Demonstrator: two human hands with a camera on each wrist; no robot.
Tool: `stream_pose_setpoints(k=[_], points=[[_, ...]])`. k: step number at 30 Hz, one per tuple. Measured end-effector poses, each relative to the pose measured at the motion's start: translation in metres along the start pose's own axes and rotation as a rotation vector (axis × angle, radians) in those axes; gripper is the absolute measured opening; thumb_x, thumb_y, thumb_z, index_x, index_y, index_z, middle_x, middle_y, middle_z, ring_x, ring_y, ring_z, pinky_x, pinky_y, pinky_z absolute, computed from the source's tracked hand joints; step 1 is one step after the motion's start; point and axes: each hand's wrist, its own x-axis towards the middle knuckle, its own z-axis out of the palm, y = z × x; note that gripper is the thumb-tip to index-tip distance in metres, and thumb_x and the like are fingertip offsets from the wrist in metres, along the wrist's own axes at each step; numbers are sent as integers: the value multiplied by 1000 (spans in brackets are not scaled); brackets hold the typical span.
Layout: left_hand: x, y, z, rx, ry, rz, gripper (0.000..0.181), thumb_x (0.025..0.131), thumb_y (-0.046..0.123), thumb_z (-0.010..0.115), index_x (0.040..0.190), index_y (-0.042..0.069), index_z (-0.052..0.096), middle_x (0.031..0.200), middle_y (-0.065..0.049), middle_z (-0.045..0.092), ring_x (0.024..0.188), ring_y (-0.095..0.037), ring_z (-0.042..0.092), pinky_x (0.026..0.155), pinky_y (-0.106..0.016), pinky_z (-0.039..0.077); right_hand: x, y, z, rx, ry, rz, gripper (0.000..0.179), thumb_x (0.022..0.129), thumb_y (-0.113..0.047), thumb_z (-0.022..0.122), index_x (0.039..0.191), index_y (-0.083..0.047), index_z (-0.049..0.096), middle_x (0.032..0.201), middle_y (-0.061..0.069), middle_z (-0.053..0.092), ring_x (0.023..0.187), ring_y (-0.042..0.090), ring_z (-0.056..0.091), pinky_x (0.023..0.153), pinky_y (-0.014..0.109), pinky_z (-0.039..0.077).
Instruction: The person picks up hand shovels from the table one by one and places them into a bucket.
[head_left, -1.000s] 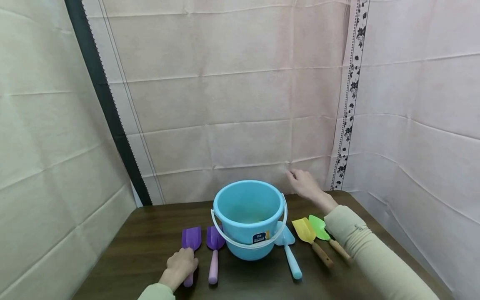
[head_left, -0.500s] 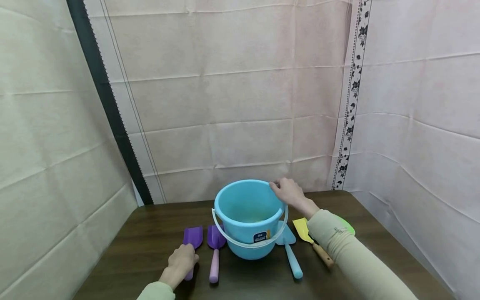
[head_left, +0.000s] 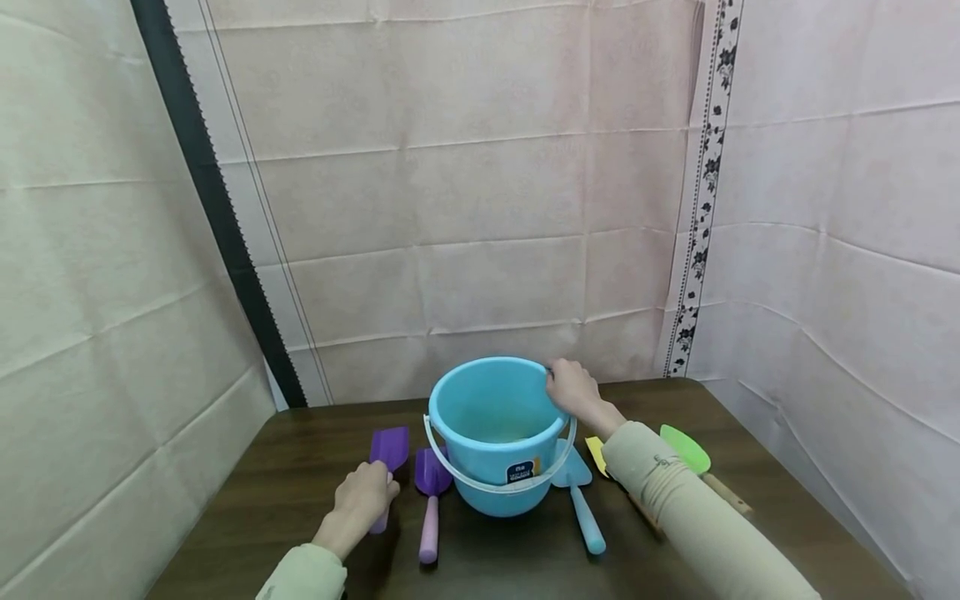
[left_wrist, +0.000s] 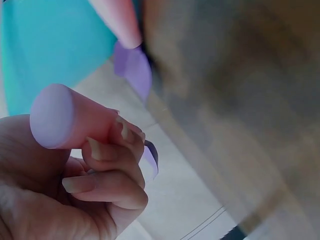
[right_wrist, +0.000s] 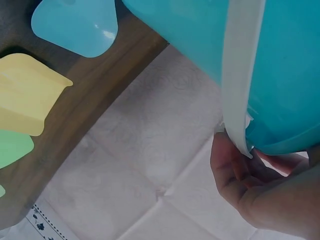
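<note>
My left hand (head_left: 365,500) grips the lilac handle of a purple toy shovel (head_left: 390,447), its fingers curled round it. In the left wrist view the handle's round end (left_wrist: 52,116) points toward the camera, and most of the blade is hidden. A light-blue bucket (head_left: 480,454) stands upright mid-table, its white bail (right_wrist: 241,65) hanging down at the front. My right hand (head_left: 573,390) holds the bucket's right rim; in the right wrist view its fingers (right_wrist: 227,170) curl at the rim beside the bail's joint. A second purple shovel (head_left: 430,500) lies between the left hand and the bucket.
Right of the bucket lie a blue trowel (head_left: 581,500), a yellow shovel (head_left: 597,454) partly under the right sleeve, and a green trowel (head_left: 686,450) with a wooden handle. Pale cloth (head_left: 495,208) hangs behind the dark wooden table (head_left: 322,442) and at both sides.
My right hand has moved left from behind the table's right part onto the bucket rim. My left hand has shifted slightly up with the purple shovel. The bucket stays put.
</note>
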Motion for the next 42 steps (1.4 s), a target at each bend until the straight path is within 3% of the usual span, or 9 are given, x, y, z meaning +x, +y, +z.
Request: stream_pose_setpoints(k=[7, 17, 29, 35, 42], points=[[8, 16, -24, -29, -12, 26, 32, 87, 9, 57, 57, 10, 46, 55, -2, 45, 49, -15, 44, 45, -27, 32, -1, 2, -1, -13, 35, 12, 22, 96, -7, 46, 77, -5, 56, 62, 4, 42, 57, 19, 48, 52, 30, 39], [16, 36, -57, -16, 3, 49, 34, 87, 12, 56, 57, 13, 41, 55, -1, 43, 48, -14, 42, 43, -27, 31, 0, 2, 1, -24, 40, 20, 26, 96, -6, 46, 70, -8, 51, 61, 3, 38, 56, 19, 47, 51, 30, 39], [22, 62, -89, 54, 45, 103, 32, 88, 16, 55, 58, 11, 46, 60, -5, 49, 52, -18, 48, 44, -30, 34, 2, -1, 3, -76, 30, 24, 28, 96, -6, 45, 69, -8, 51, 60, 3, 39, 55, 19, 48, 50, 30, 39], [24, 76, -97, 59, 49, 132, 33, 88, 18, 56, 58, 12, 45, 56, -3, 46, 49, -16, 46, 43, -27, 32, 2, -4, 6, -95, 26, 16, 26, 97, -5, 44, 73, -8, 53, 62, 4, 41, 57, 19, 49, 52, 30, 40], [27, 98, -97, 41, -2, 189, 37, 90, 18, 54, 54, 13, 47, 49, 0, 46, 43, -13, 44, 40, -24, 29, 0, -4, 7, -109, 37, 14, 23, 97, -5, 45, 76, -7, 55, 63, 5, 46, 58, 19, 51, 52, 31, 42]])
